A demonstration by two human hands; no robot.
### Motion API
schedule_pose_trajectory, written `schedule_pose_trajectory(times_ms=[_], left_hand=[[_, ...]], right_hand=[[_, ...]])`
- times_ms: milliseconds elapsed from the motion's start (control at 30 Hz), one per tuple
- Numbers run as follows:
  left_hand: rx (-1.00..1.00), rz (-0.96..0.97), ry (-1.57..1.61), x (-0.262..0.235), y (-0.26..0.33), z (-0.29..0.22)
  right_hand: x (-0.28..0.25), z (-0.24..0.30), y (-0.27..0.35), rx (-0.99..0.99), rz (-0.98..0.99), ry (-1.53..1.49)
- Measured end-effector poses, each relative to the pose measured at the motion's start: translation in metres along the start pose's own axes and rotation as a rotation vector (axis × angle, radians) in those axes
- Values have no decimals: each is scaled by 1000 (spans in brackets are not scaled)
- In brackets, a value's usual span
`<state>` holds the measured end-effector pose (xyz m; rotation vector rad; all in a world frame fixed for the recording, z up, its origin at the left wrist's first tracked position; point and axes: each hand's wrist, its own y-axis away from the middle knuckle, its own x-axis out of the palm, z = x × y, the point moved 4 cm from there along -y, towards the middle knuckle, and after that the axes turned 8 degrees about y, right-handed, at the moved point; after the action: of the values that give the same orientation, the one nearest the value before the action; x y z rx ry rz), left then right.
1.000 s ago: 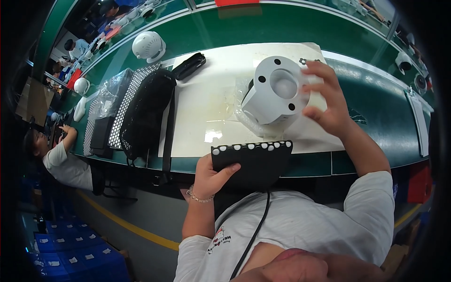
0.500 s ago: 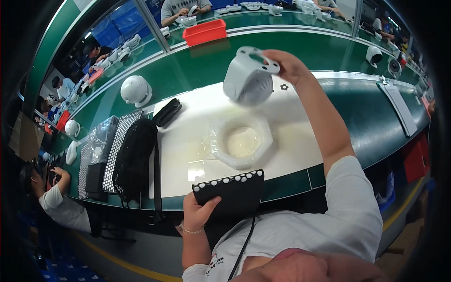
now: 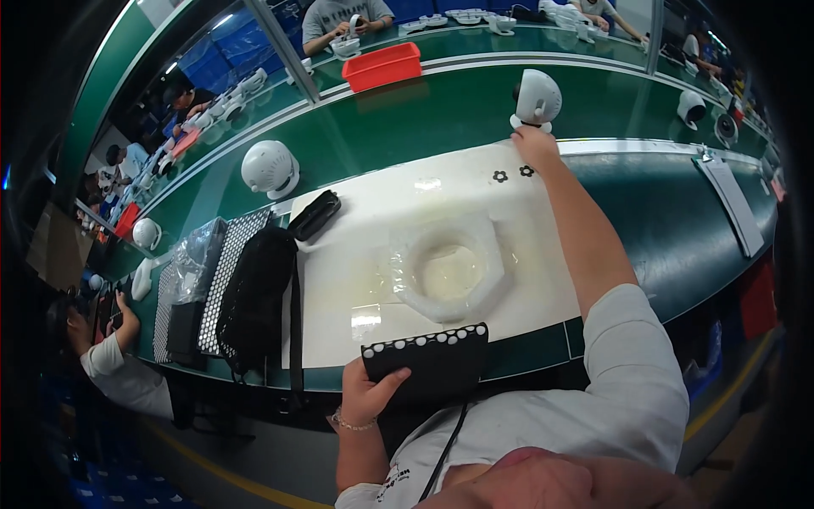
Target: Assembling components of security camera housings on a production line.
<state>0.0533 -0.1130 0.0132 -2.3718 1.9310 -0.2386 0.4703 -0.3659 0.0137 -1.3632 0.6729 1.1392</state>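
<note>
My left hand (image 3: 365, 397) grips a black sheet (image 3: 432, 360) edged with a row of white round dots, at the table's near side. At the far end of my outstretched arm, my right hand (image 3: 536, 148) has its fingers at the base of a white rounded device (image 3: 540, 97) that looks like a camera. The device is upright at the green far strip; its base is partly hidden by my fingers. Between my hands, a translucent white ring-shaped cradle (image 3: 492, 284) rests on the white board (image 3: 339, 280).
On the left lie a black pouch (image 3: 259, 297), a small black case (image 3: 315, 215), dotted sheets (image 3: 225, 267) and a plastic bag (image 3: 197, 263). Another white device (image 3: 271, 168) stands beyond them. A red bin (image 3: 381, 68) sits far off; a clipboard (image 3: 731, 204) lies right. Other people work around.
My right hand has carried the white device from above the board, where its underside was tipped up, away to the far strip and turned it upright. My left hand still holds the black sheet.
</note>
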Motion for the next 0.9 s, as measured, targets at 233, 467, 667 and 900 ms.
schedule_pose_trajectory(times_ms=[233, 467, 667, 900], left_hand=[[3, -93, 71, 2, 6, -3], [-20, 39, 92, 4, 4, -2], [-89, 71, -95, 10, 5, -17], [41, -20, -188, 6, 2, -6]], right_hand=[[-147, 141, 64, -566, 329, -1193], [-269, 159, 209, -1606, 139, -1741], [-267, 145, 213, -1571, -66, -1724], [-266, 138, 211, -1567, -21, -1741]])
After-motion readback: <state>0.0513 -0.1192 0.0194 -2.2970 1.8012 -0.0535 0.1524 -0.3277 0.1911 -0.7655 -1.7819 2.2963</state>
